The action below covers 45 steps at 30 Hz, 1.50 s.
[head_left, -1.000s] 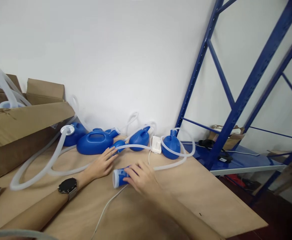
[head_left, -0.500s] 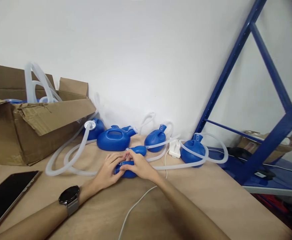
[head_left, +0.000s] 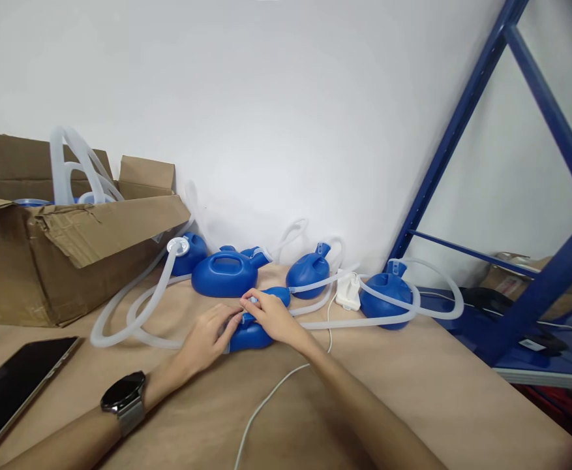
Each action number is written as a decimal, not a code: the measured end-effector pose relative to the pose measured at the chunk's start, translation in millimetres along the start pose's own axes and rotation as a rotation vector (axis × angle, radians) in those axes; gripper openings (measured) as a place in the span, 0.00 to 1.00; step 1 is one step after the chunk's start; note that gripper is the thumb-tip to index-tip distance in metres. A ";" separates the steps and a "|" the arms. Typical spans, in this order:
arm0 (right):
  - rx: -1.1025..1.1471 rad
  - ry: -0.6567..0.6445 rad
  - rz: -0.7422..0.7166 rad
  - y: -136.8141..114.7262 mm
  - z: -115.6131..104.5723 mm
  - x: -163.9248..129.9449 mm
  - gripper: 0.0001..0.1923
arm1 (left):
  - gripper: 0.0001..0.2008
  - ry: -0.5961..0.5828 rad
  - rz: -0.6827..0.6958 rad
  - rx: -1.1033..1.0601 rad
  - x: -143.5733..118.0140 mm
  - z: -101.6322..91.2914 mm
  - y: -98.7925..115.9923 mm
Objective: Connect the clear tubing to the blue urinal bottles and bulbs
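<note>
Both hands are now working on the same small blue cup (head_left: 250, 334), which is lying on its side on the counter (head_left: 413, 391), in front of the big blue jug (head_left: 224, 274). A second ago the left hand (head_left: 206, 339) was resting apart near the tube; it is now closing in from the left, fingers curled against the cup's end. The right hand (head_left: 270, 316) is lying over the top, its fingers pinching narrowly at the clear tube (head_left: 315, 323) where it meets the cup. Whether the tube end is seated inside, I cannot tell; the fingers are covering the joint. Judging by this, the two parts are being brought together. A cardboard box (head_left: 45, 254) and a dark phone (head_left: 16, 385) are sitting off to the left.
</note>
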State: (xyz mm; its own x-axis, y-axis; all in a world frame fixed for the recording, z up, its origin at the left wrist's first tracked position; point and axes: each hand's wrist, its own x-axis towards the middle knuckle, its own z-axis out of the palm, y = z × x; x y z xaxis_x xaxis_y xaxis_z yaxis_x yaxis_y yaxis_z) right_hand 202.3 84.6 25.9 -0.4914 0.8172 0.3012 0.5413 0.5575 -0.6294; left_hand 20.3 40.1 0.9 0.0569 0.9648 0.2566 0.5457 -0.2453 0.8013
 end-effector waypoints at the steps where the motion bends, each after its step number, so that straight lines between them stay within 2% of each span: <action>1: -0.006 0.004 0.001 0.7 0.1 0.2 0.13 | 0.23 -0.036 -0.037 -0.044 0.2 -0.9 3.4; 4: -0.031 0.013 0.008 1.0 -0.5 0.4 0.13 | 0.27 -0.136 -0.144 -0.156 1.4 -1.6 10.9; 7: -0.051 0.011 0.021 -0.8 -1.6 0.1 0.14 | 0.28 -0.162 -0.171 -0.180 -0.1 -1.2 12.3; 11: -0.054 0.013 0.039 -1.7 -2.9 0.2 0.14 | 0.22 -0.104 -0.155 -0.292 -6.8 -0.2 9.2; 15: -0.039 0.021 0.037 -1.6 -3.6 0.1 0.14 | 0.19 -0.012 -0.339 -0.756 -5.7 3.7 13.2; 17: -0.037 0.027 0.037 -4.1 -2.6 -1.2 0.15 | 0.17 0.034 -0.415 -0.895 -1.8 5.3 18.4; 20: -0.066 0.035 0.026 -10.7 1.4 -5.2 0.16 | 0.15 0.034 -0.492 -1.013 3.3 4.3 25.8; 23: -0.185 0.026 -0.019 -15.7 6.7 -8.9 0.22 | 0.14 0.009 -0.560 -1.107 5.1 0.6 29.0; 27: -0.252 0.040 -0.046 -17.6 10.9 -9.2 0.28 | 0.13 0.024 -0.596 -1.180 5.5 -1.8 28.9; 31: -0.185 0.041 -0.073 -18.6 4.8 -7.2 0.28 | 0.11 0.052 -0.577 -1.196 9.1 -8.4 27.0; 36: -0.113 0.136 -0.009 -8.4 -30.2 -6.8 0.27 | 0.08 0.139 -0.500 -1.106 21.6 -30.4 21.4; 40: -0.275 0.120 -0.008 0.0 -56.2 -7.8 0.26 | 0.15 0.236 -0.418 -0.884 29.1 -31.7 14.2; 43: -0.321 0.109 -0.006 -1.9 -61.2 -9.0 0.25 | 0.21 0.304 -0.374 -0.699 29.2 -27.9 2.8; 45: -0.353 0.082 -0.018 -5.1 -60.6 -10.0 0.25 | 0.20 0.362 -0.289 -0.543 26.4 -28.0 -6.4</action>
State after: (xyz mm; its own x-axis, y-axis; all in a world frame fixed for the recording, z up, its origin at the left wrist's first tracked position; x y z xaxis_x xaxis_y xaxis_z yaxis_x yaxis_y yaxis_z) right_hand 245.7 82.5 69.6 -0.4546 0.8076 0.3756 0.7422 0.5766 -0.3416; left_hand -5.0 64.5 17.7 -0.3596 0.9296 0.0812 -0.0017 -0.0876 0.9961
